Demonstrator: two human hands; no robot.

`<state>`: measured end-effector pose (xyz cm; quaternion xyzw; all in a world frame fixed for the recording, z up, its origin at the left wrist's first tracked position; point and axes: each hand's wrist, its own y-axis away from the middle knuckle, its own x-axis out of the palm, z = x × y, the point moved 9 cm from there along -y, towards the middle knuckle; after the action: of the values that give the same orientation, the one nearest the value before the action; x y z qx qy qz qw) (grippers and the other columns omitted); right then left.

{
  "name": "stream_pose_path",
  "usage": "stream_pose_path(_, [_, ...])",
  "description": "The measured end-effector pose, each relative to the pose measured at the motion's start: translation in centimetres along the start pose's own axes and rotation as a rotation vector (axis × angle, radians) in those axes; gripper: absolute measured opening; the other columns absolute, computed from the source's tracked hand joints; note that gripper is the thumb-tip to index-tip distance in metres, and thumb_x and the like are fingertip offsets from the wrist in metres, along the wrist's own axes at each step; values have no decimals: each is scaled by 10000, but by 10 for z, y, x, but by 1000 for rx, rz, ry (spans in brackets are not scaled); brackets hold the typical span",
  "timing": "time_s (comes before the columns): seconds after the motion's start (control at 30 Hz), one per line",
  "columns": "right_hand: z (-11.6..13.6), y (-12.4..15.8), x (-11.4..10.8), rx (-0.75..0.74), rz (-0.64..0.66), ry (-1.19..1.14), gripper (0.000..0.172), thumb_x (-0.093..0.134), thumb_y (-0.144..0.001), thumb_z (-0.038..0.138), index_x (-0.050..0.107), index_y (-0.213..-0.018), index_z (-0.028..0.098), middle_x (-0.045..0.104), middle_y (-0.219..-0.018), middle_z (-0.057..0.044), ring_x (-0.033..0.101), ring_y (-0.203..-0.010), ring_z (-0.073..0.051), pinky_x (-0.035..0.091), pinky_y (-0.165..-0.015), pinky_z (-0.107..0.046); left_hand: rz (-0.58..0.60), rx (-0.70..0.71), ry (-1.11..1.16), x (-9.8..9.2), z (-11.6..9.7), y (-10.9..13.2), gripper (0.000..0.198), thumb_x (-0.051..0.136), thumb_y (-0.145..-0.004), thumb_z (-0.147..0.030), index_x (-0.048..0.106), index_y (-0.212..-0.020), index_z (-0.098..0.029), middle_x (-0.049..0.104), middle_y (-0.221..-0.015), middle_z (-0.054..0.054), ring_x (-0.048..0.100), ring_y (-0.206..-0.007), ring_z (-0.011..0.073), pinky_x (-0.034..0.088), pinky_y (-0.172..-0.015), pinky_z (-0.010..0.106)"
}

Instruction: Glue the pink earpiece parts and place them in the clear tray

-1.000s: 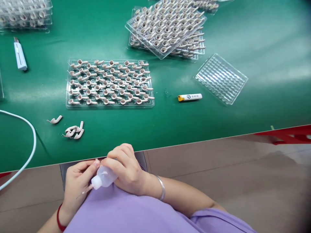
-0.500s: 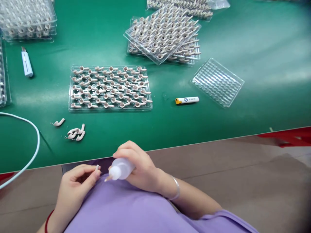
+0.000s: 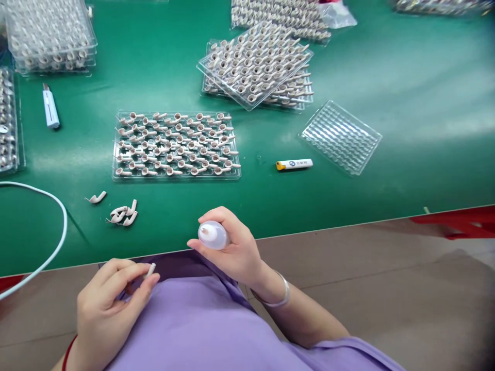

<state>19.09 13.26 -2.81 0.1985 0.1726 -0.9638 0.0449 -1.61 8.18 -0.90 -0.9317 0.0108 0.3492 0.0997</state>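
Observation:
My left hand [image 3: 116, 299] pinches a small white earbud shell [image 3: 151, 269] between thumb and fingers, with only its stem end showing. In my right hand [image 3: 235, 247] is a translucent squeeze bottle [image 3: 214, 235], its white cap and thin tip turned up toward me. Both hands are near the table's front edge, apart from each other. On the table beyond my left hand lie several loose earbud shells [image 3: 124, 212], and one more earbud shell [image 3: 96, 197] rests a little apart. Behind them a clear tray [image 3: 176, 178] holds rows of similar shells.
Filled trays [image 3: 255, 67] are stacked at the back, with more stacks [image 3: 54, 41] at the far left. A clear plastic tray [image 3: 342, 136] and a white lighter [image 3: 294, 164] lie to the right. A utility knife [image 3: 50, 108] and a white cable [image 3: 62, 221] are on the left.
My right hand has moved up and to the right with the bottle, away from my left hand. The bottle's tip has swung upward. My left hand still pinches the shell.

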Motion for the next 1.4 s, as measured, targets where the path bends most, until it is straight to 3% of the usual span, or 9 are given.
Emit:
stream_pose_path(0.17, [0, 0, 0, -5, -8, -13, 250, 723, -813, 280, 543, -978, 228, 604, -843, -5, 583, -698, -137, 498, -611, -268, -63, 73, -148, -11, -1, -4, 177, 737, -785, -186, 705, -944, -257, 682, -810, 1, 617, -627, 124, 499, -595, 248])
stream_pose_path(0.33, [-1, 1, 1, -5, -8, -17, 250, 727, -807, 269, 547, -976, 226, 608, -838, -5, 584, -684, -136, 496, -602, -266, -235, 159, -450, -43, 18, -26, 192, 719, -815, -196, 715, -994, -263, 725, -888, 43, 655, -750, 185, 515, -722, 327])
stream_pose_path(0.53, [0, 1, 1, -8, -10, -11, 243, 724, -808, 267, 554, -976, 228, 622, -843, -7, 592, -687, -139, 495, -598, -266, -231, 179, -538, -55, 37, -49, 125, 650, -883, -260, 730, -978, -249, 722, -875, 18, 665, -772, 177, 500, -709, 294])
stream_pose_path(0.8, [-1, 1, 1, -10, -6, -12, 242, 726, -811, 267, 550, -972, 224, 605, -837, -4, 582, -688, -132, 496, -604, -259, -212, 185, -636, -53, 26, -55, 201, 598, -917, -284, 723, -1068, -242, 645, -874, 24, 602, -751, 163, 450, -674, 277])
stream_pose_path(0.9, [0, 1, 1, -13, -13, -21, 245, 728, -807, 257, 551, -972, 223, 601, -833, 0, 581, -690, -129, 495, -606, -252, -166, 248, -656, -38, 15, -65, 222, 557, -929, -259, 732, -1056, -207, 682, -884, 67, 610, -796, 212, 449, -721, 320])
stream_pose_path(1.1, [-1, 0, 1, -8, 3, -24, 250, 729, -805, 243, 544, -972, 222, 597, -832, -1, 580, -690, -130, 494, -609, -254, 30, 291, -790, -11, 6, -77, 350, 428, -970, -309, 731, -947, -136, 666, -829, 95, 622, -779, 265, 421, -637, 348])
stream_pose_path(1.23, [-2, 1, 1, -4, 1, -32, 253, 732, -803, 250, 549, -976, 221, 599, -840, -3, 581, -695, -132, 496, -615, -260, 14, 255, -739, -16, 3, -75, 319, 451, -959, -335, 707, -877, -164, 649, -832, 74, 658, -819, 256, 423, -618, 318])
stream_pose_path(1.4, [-1, 0, 1, 5, 8, -50, 256, 728, -803, 243, 539, -975, 226, 593, -833, 1, 583, -701, -129, 496, -618, -250, -17, 202, -683, -21, 2, -74, 219, 495, -956, -312, 652, -922, -163, 659, -900, 68, 668, -773, 206, 440, -618, 287])
